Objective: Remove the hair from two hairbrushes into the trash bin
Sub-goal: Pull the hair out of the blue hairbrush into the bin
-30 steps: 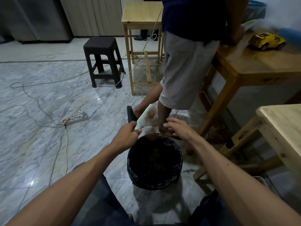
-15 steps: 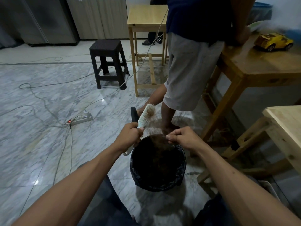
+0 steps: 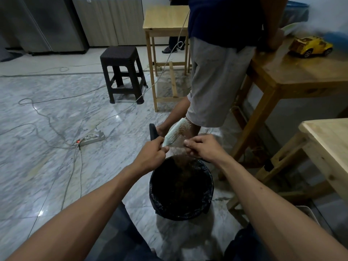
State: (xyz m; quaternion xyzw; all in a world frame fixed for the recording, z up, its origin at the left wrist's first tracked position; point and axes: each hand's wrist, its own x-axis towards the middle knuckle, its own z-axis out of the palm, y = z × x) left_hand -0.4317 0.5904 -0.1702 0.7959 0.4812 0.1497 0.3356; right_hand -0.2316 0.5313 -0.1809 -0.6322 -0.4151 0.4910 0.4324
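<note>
Head view: I am pulling hair off the brush [image 3: 177, 133] over the bin [image 3: 181, 187]. My left hand [image 3: 150, 154] is closed on the brush handle (a dark second one sits behind it). My right hand [image 3: 202, 147] pinches a wisp of hair by the bristles. Next, I think, drop it in.

A dark stool [image 3: 123, 72] is seen on the marble floor [image 3: 47, 129] – a power strip [image 3: 92, 138] nearby – and a yellow toy car [image 3: 310, 46] on a wooden table [image 3: 301, 76]
</note>
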